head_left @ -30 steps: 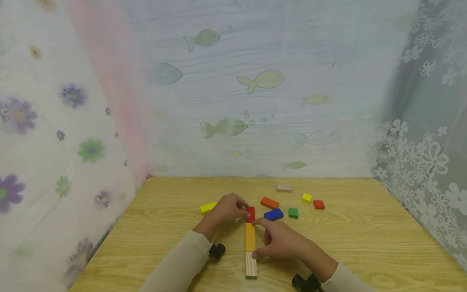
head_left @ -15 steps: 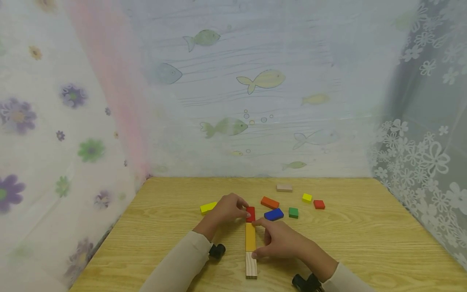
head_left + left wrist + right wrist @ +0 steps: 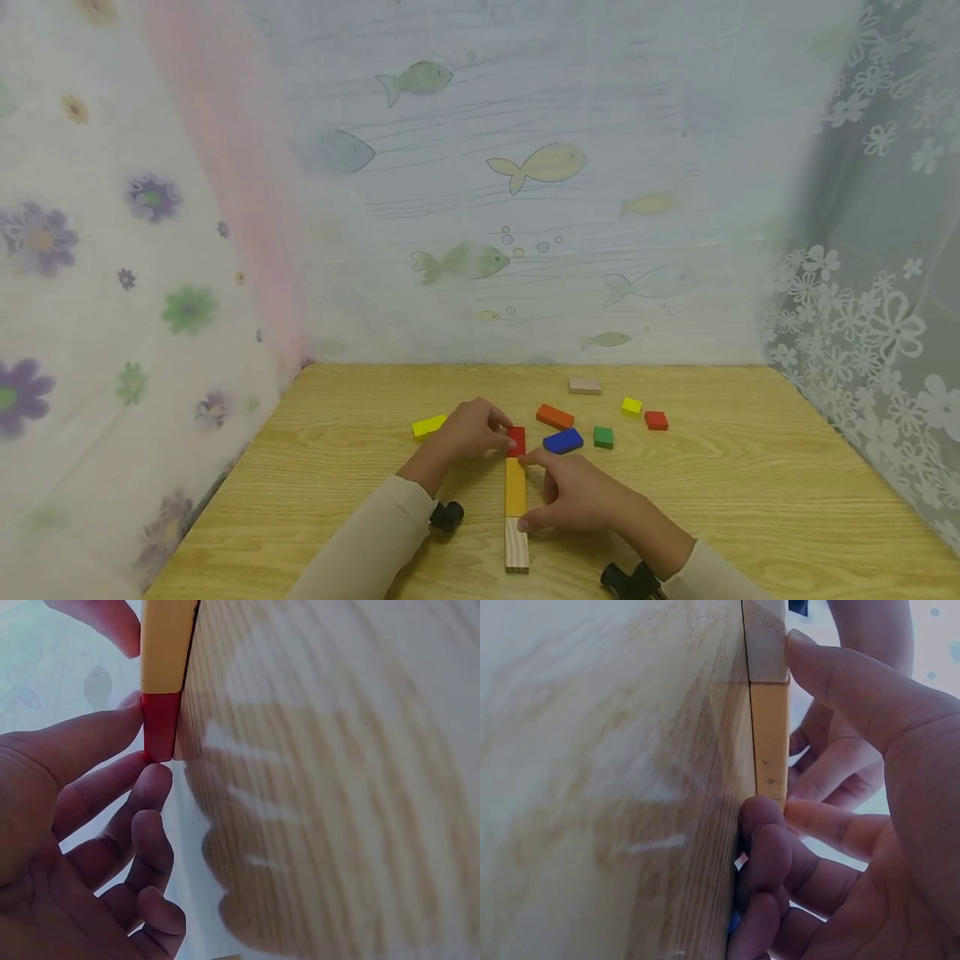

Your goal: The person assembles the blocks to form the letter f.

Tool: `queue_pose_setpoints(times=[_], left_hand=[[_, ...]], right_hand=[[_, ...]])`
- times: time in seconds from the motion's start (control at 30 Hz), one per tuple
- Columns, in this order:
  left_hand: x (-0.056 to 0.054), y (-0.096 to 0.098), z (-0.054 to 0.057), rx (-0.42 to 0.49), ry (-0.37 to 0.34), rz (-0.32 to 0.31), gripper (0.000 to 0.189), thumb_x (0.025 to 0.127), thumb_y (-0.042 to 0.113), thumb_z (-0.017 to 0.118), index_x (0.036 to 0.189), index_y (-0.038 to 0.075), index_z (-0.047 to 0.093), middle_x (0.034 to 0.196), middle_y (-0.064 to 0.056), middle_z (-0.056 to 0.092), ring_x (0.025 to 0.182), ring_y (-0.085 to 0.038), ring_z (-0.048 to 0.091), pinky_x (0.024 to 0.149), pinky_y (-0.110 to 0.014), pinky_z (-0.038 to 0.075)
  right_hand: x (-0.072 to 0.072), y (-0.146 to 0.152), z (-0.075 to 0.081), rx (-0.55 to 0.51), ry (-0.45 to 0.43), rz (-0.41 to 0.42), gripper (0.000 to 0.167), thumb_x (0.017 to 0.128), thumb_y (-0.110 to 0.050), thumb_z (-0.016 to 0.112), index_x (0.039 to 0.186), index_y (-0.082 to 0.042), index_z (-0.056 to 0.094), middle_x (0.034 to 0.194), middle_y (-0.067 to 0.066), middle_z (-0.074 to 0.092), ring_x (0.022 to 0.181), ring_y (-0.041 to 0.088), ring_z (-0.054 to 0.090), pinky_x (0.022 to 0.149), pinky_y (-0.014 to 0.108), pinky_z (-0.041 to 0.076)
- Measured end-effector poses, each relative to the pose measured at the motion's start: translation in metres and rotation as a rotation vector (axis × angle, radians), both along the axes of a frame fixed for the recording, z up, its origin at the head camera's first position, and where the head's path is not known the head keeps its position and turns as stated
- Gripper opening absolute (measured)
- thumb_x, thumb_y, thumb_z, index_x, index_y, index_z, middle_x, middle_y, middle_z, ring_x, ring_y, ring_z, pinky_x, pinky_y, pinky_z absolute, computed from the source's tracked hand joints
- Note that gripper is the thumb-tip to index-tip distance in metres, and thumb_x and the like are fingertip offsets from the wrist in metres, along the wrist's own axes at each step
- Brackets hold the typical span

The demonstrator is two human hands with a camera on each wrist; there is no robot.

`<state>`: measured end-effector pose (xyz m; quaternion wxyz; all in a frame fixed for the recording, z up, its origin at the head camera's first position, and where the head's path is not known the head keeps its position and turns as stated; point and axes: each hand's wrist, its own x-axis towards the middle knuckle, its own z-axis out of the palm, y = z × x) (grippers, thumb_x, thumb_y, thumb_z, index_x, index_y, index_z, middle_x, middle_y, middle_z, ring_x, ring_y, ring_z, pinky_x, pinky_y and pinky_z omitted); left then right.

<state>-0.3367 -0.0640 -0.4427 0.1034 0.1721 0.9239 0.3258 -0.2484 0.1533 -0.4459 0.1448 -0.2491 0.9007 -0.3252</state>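
Three blocks lie end to end in a straight row on the table: a red block (image 3: pixel 517 437) farthest, an orange-yellow block (image 3: pixel 515 487) in the middle, a plain wood block (image 3: pixel 516 550) nearest. My left hand (image 3: pixel 470 429) pinches the red block between thumb and index finger, its other fingers loosely bent in the left wrist view. My right hand (image 3: pixel 581 493) spans the orange-yellow block lengthwise. Its index fingertip touches the joint with the red block. The thumb (image 3: pixel 821 664) presses the plain block close to the other joint. The right hand's remaining fingers curl beside the row.
Right of the row lie a blue block (image 3: pixel 563 442), an orange block (image 3: pixel 555 416) and a green block (image 3: pixel 603 437). Farther out are a small yellow block (image 3: pixel 631 407), another red block (image 3: pixel 656 421) and a pale wood block (image 3: pixel 584 387). A long yellow block (image 3: pixel 429 427) is partly behind the left hand.
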Motion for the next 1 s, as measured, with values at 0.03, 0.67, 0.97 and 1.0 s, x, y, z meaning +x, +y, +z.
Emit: queue_pose_setpoints(times=[0.03,0.67,0.97,1.0], left_hand=[[-0.0002,-0.0004,-0.0001,0.0,-0.002,0.002,0.031,0.086,0.025,0.086,0.115,0.014,0.08,0.094,0.004,0.072,0.084,-0.016,0.062,0.079,-0.035,0.055],[-0.003,-0.0029,-0.0029,-0.007,-0.011,-0.009,0.032,0.088,0.025,0.084,0.117,0.015,0.079,0.098,0.002,0.074,0.084,-0.016,0.063,0.078,-0.034,0.055],[-0.0013,-0.0007,-0.0021,-0.027,-0.006,-0.006,0.031,0.088,0.026,0.084,0.117,0.016,0.079,0.098,0.001,0.073,0.085,-0.016,0.063,0.079,-0.036,0.056],[-0.0014,-0.0008,-0.0026,-0.033,-0.001,-0.008,0.031,0.088,0.027,0.084,0.118,0.017,0.079,0.098,0.001,0.073,0.085,-0.016,0.063,0.078,-0.036,0.056]], right_hand=[[0.0,-0.0002,0.0,-0.001,-0.001,0.0,0.082,0.079,-0.052,0.087,0.146,-0.018,0.055,0.072,-0.006,0.061,0.063,0.011,0.056,0.056,0.025,0.044],[0.0016,-0.0017,0.0043,-0.013,-0.026,-0.005,0.086,0.079,-0.051,0.088,0.15,-0.015,0.052,0.074,-0.003,0.062,0.063,0.012,0.057,0.055,0.027,0.045],[-0.0002,-0.0007,0.0009,-0.005,-0.021,-0.008,0.086,0.079,-0.051,0.088,0.149,-0.016,0.052,0.072,-0.005,0.062,0.063,0.012,0.057,0.055,0.027,0.045],[-0.0004,-0.0006,0.0005,-0.006,-0.021,-0.008,0.086,0.079,-0.051,0.088,0.149,-0.016,0.052,0.072,-0.005,0.061,0.062,0.012,0.057,0.055,0.027,0.045]])
